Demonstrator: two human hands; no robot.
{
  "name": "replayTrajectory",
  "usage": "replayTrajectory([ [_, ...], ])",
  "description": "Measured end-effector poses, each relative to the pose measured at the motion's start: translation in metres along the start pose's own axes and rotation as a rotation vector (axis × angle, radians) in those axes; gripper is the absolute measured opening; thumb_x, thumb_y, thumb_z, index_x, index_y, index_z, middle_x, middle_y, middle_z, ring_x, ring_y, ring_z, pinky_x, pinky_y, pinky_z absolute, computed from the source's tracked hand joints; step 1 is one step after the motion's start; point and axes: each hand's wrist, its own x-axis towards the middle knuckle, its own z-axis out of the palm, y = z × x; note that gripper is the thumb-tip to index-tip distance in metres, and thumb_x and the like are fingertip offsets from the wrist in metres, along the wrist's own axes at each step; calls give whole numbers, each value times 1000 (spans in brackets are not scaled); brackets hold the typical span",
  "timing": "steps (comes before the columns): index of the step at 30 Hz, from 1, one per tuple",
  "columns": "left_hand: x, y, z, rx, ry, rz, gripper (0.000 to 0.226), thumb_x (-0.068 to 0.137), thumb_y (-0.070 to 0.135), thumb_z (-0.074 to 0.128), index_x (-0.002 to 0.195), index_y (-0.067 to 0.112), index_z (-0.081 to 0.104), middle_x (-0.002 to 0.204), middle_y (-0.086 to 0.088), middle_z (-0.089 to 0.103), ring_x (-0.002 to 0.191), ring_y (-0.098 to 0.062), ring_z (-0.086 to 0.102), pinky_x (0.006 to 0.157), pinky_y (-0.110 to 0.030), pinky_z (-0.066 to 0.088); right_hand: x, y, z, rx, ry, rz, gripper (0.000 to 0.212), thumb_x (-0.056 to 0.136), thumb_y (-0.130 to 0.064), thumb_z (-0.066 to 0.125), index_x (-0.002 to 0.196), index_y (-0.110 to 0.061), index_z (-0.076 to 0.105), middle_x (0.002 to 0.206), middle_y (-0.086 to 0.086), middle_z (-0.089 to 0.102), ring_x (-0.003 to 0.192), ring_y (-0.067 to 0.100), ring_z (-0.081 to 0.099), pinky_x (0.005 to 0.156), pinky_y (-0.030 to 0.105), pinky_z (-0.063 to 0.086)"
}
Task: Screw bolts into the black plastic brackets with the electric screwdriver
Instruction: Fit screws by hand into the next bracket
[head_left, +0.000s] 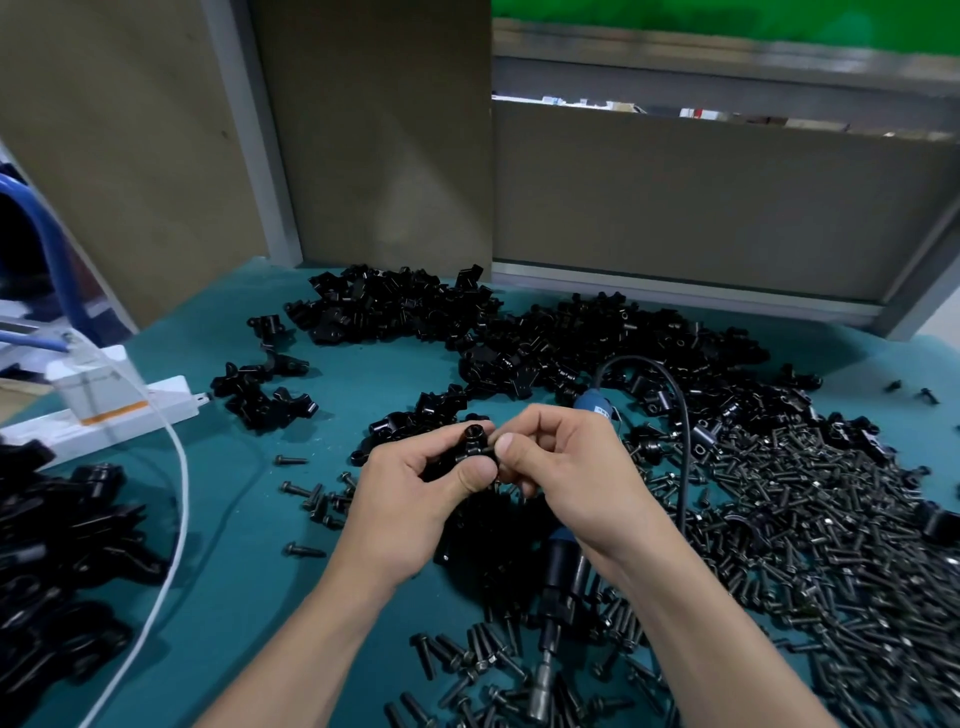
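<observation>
Black plastic bracket (471, 447) looked light, stiff, slick; left hand (415, 493) gripped its body, right hand (566, 467) just beside it pinched what looked like a small bolt (490, 448)

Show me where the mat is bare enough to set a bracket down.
Two bare patches of mat: one between the back bracket pile and the small bracket cluster; one between the white cable and the left forearm, with a stray bolt. Crowded: the bolt heap on the right, bolts round the screwdriver, the bracket stack far left.
</observation>
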Motion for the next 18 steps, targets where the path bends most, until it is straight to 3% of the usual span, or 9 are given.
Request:
replayTrajectory([
  [3, 0, 1, 0, -14, -38, -5, 44, 77, 54, 79, 114, 30, 80, 110, 5, 80, 108, -15, 74, 98, -40, 55, -1, 0, -1, 9, -11, 7, 14, 95, -5, 70, 83, -10, 75, 77, 17, 73, 68, 19, 60, 62, 26, 49],
  [6, -1, 3, -1, 29, -46, 0, 35, 78, 54, 78, 108, 36, 80, 104, 6, 80, 102, -14, 75, 92, -35, 57, -1, -2, -1, -40, -33, 21, 16, 96, -9, 70, 81, -11, 75, 67, 7, 69, 64, 19, 58, 63, 30, 48],
  [11, -1, 3, 0, 18, -23, 3, 29, 80, 39, 85, 109, 35, 81, 106, 6, 80, 106, -16, 75, 98, -47, 57, -2, -7, -2, -173, -30, 38, 25, 99, -19, 68, 74, -17, 71, 60, -1, 68, 53, 10, 54, 57, 25, 46],
  [15, -1, 3, -1, 52, 8, -4, 40, 72, 39, 86, 111, 45, 78, 109, 16, 79, 110, -4, 71, 103, -39, 54, -3, -8, -1, -228, -21, 45, 27, 100, -24, 66, 74, -18, 69, 59, -4, 66, 53, 11, 52, 57, 27, 44],
  [18, -1, 1, -3, 69, -3, 8, 39, 72, 36, 85, 109, 45, 79, 108, 16, 79, 109, -5, 72, 100, -37, 56, -3, -7, 0, -306, -1, 24, 32, 101, -29, 65, 70, -20, 64, 57, -5, 64, 48, 7, 47, 50, 21, 39],
])
